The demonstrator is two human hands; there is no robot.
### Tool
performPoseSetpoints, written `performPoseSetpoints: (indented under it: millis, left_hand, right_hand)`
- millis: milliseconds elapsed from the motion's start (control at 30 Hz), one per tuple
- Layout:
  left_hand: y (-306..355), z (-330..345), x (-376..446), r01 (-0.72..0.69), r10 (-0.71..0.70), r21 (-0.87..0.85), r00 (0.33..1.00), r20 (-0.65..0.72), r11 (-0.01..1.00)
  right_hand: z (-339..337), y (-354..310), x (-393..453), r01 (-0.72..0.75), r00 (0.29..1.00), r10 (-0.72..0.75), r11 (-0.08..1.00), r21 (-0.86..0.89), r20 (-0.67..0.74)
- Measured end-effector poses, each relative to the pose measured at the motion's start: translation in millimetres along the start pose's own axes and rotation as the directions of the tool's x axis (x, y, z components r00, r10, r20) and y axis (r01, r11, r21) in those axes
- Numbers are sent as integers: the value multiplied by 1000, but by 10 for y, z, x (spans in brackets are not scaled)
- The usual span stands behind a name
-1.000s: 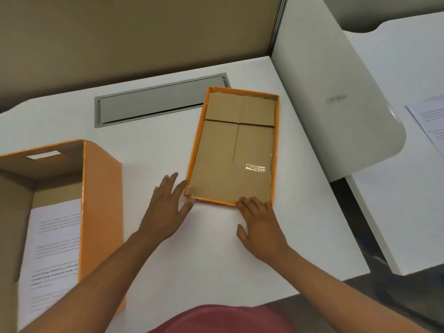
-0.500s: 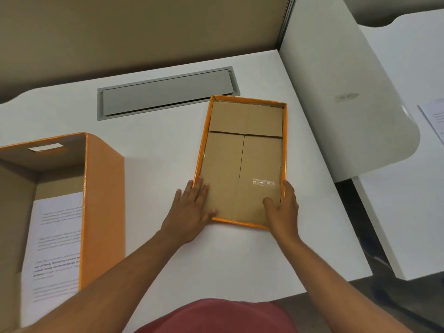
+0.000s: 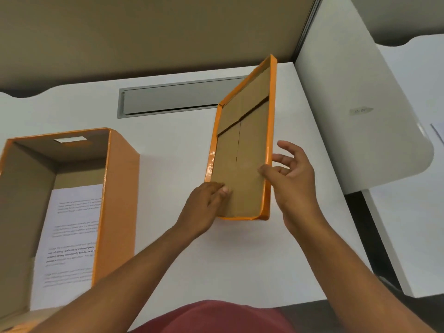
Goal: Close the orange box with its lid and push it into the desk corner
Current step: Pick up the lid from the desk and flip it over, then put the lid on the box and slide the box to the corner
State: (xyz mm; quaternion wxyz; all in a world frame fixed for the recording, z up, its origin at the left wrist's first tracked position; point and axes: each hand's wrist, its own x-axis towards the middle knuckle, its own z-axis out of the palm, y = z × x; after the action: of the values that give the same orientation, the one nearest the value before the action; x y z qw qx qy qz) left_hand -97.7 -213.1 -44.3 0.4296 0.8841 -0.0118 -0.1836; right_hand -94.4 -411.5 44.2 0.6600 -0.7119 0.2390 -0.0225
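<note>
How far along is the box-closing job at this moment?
Early stage. Done: the lid is off the desk and tipped on edge. In hand: the left hand and right hand grip its near end, cardboard inside facing the camera. Left: turn it over, seat it on the open orange box holding a printed sheet, then push the box into the corner.

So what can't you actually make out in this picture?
- Head view: the print on the paper sheet in the orange box is too blurred to read.
- The box's near left corner is cut off by the frame edge.
- The lid hides the right hand's fingertips.
- The lid's orange outer face is turned away.
</note>
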Motion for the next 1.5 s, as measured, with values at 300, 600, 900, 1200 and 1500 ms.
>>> performPoseSetpoints:
  millis: [300, 600, 900, 1200, 1500]
  left_hand:
    - [857, -402, -119, 217, -177, -286, 971, 158, 933]
    - [821, -691, -79, 200, -182, -202, 978, 107, 959]
    - [568, -1148, -237, 314, -199, -502, 942, 269, 806]
    - [-176, -1653, -767, 346, -217, -581, 935, 282, 737]
    - [-808, -2547, -1288, 148, -279, -486, 937, -210, 861]
  right_hand:
    - [488, -25, -188, 131, 991, -129, 990, 51, -34]
    - [467, 288, -137, 14, 994, -22, 997, 79, 103]
    - [540, 988, 145, -427, 865, 448, 894, -136, 225]
    - [853, 870, -240, -297, 955, 297, 954, -35, 17]
    - [1741, 403, -1005, -7, 1000, 6, 992, -130, -8]
